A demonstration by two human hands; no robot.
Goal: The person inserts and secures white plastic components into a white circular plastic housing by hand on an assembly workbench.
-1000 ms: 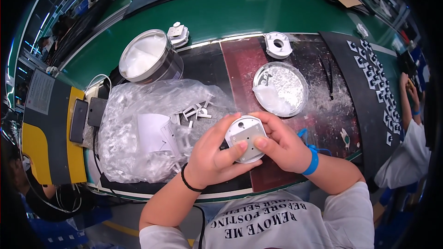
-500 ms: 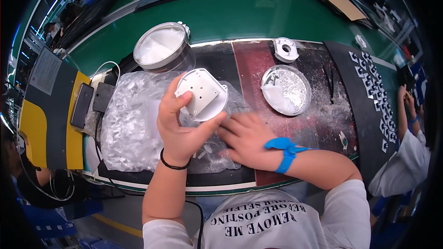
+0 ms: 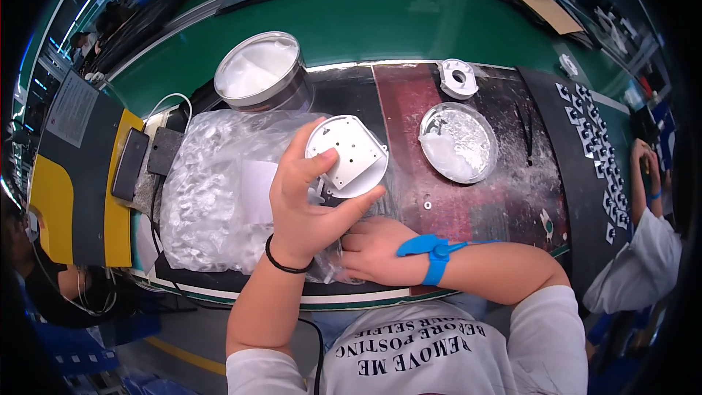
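Note:
My left hand point(image 3: 311, 190) holds up a round white plastic housing point(image 3: 358, 179), thumb across the flat holed plate point(image 3: 355, 153) on its face. Under that hand lies a large clear plastic bag point(image 3: 201, 197) of small, indistinct pieces. Low at the bag's right edge is my right hand point(image 3: 380, 250), with a blue wrist strap point(image 3: 436, 260). Its fingers are bent together on the film, their tips partly hidden; whether they also hold a piece cannot be made out. A small white ring point(image 3: 428, 205) rests on the worn red mat right of the housing.
A round dish point(image 3: 458, 143) with clear film and bits lies to the right, a white ring-shaped part point(image 3: 458, 79) behind it. Farther left stands a round tub point(image 3: 257, 66). Rows of small parts point(image 3: 596, 153) cover a dark strip at right. A yellow-grey machine point(image 3: 80, 175) borders the left.
My left hand has shifted right with the housing. My right hand has drawn nearer to me, its fingers closing at the bag's edge. The small white ring shows where that hand was.

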